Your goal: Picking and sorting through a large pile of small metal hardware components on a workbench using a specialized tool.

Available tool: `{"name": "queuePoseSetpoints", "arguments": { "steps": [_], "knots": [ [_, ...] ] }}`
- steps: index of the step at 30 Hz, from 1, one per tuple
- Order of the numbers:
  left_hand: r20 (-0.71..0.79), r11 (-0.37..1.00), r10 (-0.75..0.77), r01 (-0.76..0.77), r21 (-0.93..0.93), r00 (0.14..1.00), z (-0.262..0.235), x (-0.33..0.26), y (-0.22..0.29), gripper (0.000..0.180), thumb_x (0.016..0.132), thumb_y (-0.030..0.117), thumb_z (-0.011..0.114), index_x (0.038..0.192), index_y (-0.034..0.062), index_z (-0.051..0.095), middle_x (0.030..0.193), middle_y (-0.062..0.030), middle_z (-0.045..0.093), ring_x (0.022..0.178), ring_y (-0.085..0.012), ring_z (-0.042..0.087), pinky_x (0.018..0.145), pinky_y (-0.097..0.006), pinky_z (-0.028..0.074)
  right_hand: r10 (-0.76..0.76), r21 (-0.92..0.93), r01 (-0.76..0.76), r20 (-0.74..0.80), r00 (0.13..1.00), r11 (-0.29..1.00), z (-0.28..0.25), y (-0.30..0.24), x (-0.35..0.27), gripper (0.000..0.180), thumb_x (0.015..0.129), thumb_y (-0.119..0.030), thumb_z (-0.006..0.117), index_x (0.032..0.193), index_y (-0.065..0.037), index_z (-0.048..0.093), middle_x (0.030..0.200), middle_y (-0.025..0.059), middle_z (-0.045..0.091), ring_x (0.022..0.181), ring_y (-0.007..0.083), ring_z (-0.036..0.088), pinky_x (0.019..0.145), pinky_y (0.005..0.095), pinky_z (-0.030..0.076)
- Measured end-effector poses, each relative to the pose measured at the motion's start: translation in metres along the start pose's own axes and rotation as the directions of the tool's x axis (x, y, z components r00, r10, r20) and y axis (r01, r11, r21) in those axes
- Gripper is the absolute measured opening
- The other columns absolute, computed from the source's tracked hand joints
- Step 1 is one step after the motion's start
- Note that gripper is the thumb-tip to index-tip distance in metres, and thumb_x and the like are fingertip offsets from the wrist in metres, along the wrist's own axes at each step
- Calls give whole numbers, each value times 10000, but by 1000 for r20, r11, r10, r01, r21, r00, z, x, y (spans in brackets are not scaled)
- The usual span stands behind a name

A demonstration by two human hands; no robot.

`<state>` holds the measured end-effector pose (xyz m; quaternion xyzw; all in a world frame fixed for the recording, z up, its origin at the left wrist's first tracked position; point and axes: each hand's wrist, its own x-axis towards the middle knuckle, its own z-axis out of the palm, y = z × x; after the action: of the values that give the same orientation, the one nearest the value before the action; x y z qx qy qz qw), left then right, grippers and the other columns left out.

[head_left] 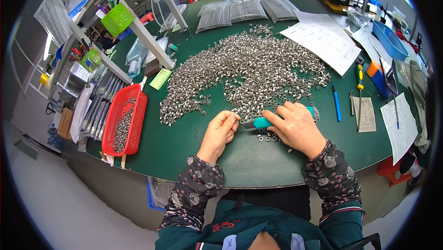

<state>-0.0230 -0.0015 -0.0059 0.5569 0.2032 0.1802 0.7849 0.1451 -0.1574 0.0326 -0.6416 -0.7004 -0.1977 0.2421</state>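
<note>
Head view: your left hand [220,131], at frame centre, pinches one small metal ring [237,120] between its fingertips, grip clamped on it. Keep the ring square to the tip of the teal tool [262,122] as you bring them together. Your right hand [295,127] lies palm down over the tool, grip closed around it, just below the heap of metal rings [249,72] on the green table [240,157].

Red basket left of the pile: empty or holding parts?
Holding parts: the red basket has a strip of small metal pieces lying along its floor.
</note>
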Motion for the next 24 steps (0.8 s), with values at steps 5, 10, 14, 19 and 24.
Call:
{"name": "queuePoseSetpoints", "arguments": {
  "steps": [5,10,14,19,24],
  "knots": [
    [-103,982,33,-52,-182,994,5,-1,4,130,913,146,497,974,42,544,756,-14,514,508,-16,337,397,-140,255,201,196,-208,56,978,958,8,-6,-5,294,740,-227,647,1003,-107,596,691,59,520,657,239,536,568,360,436],
    [-58,979,37,-48,-200,998,-4,1,-4,123,901,122,512,1002,54,532,783,-20,539,499,-13,339,391,-141,255,266,268,-286,109,958,920,10,-10,-4,248,762,-235,626,969,-102,592,678,81,546,670,265,569,555,392,458],
    [-9,969,69,-69,-237,998,-1,2,-4,131,899,95,506,1023,54,515,791,-21,544,496,-13,349,383,-143,260,286,302,-322,160,945,897,11,-12,-4,228,798,-258,588,966,-104,593,681,94,558,665,282,572,553,405,455],
    [1,962,83,-80,-259,997,1,1,-5,137,896,71,500,1030,43,507,790,-25,542,497,-19,351,377,-144,261,299,337,-348,191,935,875,12,-13,-4,227,810,-261,574,974,-105,596,693,103,570,666,293,575,560,411,456],
    [3,959,105,-101,-266,994,2,1,-6,126,892,63,505,1013,33,518,785,-25,553,497,-19,352,383,-147,260,286,369,-357,234,929,858,15,-11,-6,231,814,-263,569,980,-106,601,712,112,584,683,298,583,577,417,460]
  ]
}}
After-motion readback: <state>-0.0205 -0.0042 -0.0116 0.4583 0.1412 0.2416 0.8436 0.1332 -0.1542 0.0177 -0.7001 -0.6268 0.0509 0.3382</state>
